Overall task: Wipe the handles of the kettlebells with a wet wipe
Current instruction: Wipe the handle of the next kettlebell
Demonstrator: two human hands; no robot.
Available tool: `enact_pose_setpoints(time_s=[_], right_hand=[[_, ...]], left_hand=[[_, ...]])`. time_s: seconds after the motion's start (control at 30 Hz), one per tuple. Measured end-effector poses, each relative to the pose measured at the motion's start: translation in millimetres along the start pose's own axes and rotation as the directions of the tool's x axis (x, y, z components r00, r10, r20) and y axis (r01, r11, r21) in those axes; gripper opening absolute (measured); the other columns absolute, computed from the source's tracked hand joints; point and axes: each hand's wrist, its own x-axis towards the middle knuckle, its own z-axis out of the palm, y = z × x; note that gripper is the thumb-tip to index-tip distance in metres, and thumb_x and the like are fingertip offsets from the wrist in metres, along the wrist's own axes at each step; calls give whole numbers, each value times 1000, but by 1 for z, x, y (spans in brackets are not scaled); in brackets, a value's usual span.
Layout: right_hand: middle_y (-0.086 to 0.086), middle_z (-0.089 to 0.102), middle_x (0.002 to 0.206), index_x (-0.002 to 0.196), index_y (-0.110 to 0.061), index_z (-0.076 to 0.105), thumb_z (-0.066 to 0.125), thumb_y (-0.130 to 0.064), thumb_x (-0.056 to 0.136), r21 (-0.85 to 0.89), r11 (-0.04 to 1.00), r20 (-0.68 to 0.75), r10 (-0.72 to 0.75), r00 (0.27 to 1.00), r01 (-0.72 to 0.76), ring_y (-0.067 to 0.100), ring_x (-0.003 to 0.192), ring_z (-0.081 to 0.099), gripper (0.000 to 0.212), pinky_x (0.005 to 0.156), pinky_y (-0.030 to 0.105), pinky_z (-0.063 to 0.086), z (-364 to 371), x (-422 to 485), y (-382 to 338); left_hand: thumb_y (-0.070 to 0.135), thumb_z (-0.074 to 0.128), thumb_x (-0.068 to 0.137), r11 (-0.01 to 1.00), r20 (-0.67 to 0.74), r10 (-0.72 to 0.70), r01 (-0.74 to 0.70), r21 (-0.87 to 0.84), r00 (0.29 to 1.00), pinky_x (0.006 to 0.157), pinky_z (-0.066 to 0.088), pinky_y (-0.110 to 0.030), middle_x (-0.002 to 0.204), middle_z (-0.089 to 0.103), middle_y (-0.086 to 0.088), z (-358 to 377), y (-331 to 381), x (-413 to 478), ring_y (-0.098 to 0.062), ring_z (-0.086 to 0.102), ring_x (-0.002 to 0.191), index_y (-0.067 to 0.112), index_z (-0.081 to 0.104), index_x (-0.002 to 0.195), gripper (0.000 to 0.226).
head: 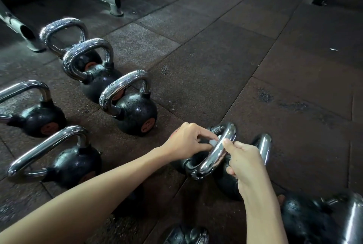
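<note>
We pinch wet wipe (214, 142) w/ left hand (188, 141), grip handle (217, 155) w/ right hand (247, 162); slick chrome may slip, tipping kettlebell (225, 186).

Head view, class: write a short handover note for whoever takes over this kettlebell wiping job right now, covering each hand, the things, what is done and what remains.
Left hand: pinches the wet wipe against the chrome handle of the near kettlebell.
Right hand: its grip is curled round the same handle, steadying it.
Done: this handle is being wiped; which others are finished cannot be told.
Left: possibly the three speckled handles in the far row, the two smooth handles at left, and the neighbouring bell at right.
</note>
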Motion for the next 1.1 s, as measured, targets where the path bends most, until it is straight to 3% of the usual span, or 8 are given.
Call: enact_pose_setpoints(time_s=[0.13,0.3,0.43,0.53,0.7,0.8,0.93,1.1], right_hand=[[-15,46,38,87,-3,75,63,-32,102,-52,998,-8,-22,1000,22,9,50,42,35,66,36,39,3,2,-3],[-14,46,41,86,0,72,63,-35,101,-99,994,-21,-51,998,49,13,56,44,39,67,40,44,7,1,-8],[1,63,67,86,-4,73,64,-30,101,-48,997,-47,-56,997,53,17,65,56,32,71,41,49,10,-1,-11],[3,71,92,90,-3,66,65,-29,101,-9,999,-71,-53,996,53,20,84,66,28,85,50,55,6,-3,-6],[-4,44,48,77,-1,66,66,-32,100,-8,1000,-72,-25,997,24,15,51,38,38,56,38,36,-7,1,10],[-9,29,47,71,-8,56,64,-33,101,-6,1000,-57,-23,998,22,12,49,26,40,53,33,25,-10,1,16],[-12,33,44,62,-14,54,65,-32,101,13,998,-46,-57,997,58,12,48,29,44,54,32,25,-8,3,21],[-14,45,44,64,-15,63,67,-33,99,24,995,-31,-101,994,102,8,49,36,40,57,30,30,-2,-1,22]], left_hand=[[16,82,86,999,62,40,-41,23,997,52,30,-12,57,59,32,-18,0,-10,-6,34,46,23,82,107,22],[17,83,86,998,68,59,-60,18,996,52,28,-15,52,54,28,-26,-3,-15,-6,34,45,21,82,108,22],[16,83,86,997,65,72,-73,3,995,51,30,-10,59,59,29,-24,-1,-14,0,40,45,20,83,107,21],[29,88,81,998,154,64,-62,-17,986,49,29,-24,66,68,5,-33,-12,-17,-8,29,49,30,82,103,23],[30,85,84,990,299,112,-131,42,948,57,39,-37,55,60,17,-31,-12,-17,-22,33,52,28,80,110,26],[28,81,87,974,385,90,-162,159,919,83,50,-30,100,79,11,-26,-8,-11,-14,63,73,28,78,116,29],[21,80,88,946,451,121,-240,217,884,93,49,-19,118,77,7,-32,-7,0,-5,68,104,22,78,119,31],[28,82,86,965,426,128,-211,154,896,75,53,-29,94,79,6,-29,-10,-6,-9,67,73,29,78,118,32]])
